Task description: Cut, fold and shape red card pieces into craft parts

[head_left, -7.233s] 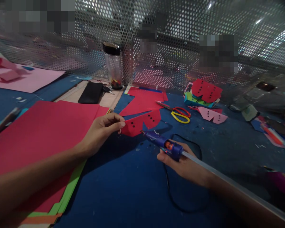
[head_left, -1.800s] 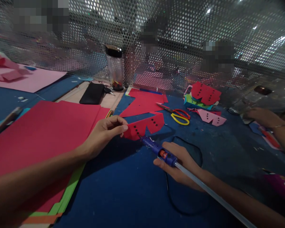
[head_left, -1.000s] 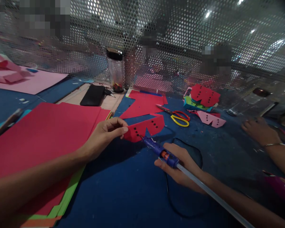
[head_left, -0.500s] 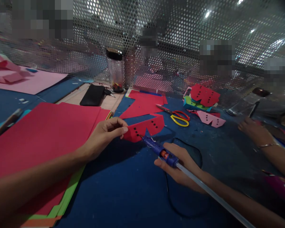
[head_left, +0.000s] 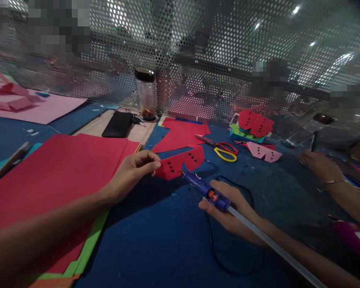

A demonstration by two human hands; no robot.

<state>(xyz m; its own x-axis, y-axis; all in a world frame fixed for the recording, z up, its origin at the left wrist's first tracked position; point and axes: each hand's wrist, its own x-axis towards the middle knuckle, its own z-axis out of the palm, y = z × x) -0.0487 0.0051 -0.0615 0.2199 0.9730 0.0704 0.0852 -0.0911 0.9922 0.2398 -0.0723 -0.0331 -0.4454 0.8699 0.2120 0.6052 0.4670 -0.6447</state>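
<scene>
My left hand [head_left: 132,176] pinches the left tip of a red paper cutout [head_left: 181,162] dotted with black spots, holding it just above the blue table. My right hand [head_left: 232,210] grips a purple glue gun [head_left: 205,190] with a clear glue stick [head_left: 273,246] running out of its back. The gun's nozzle touches the lower edge of the cutout near its middle. A black cord [head_left: 211,240] loops on the table under my right hand.
A stack of red and green paper sheets [head_left: 54,176] lies at left. Red-and-yellow scissors [head_left: 223,148], finished cutouts [head_left: 255,124], a pink cutout [head_left: 262,152], a black phone [head_left: 117,124] and a clear jar [head_left: 145,94] sit behind. Another person's hand [head_left: 318,166] rests at right. A perforated metal screen [head_left: 198,52] closes the back.
The glue gun's nozzle has shifted slightly right along the cutout's lower edge. The other person's hand at right came into view and has moved a little over the table.
</scene>
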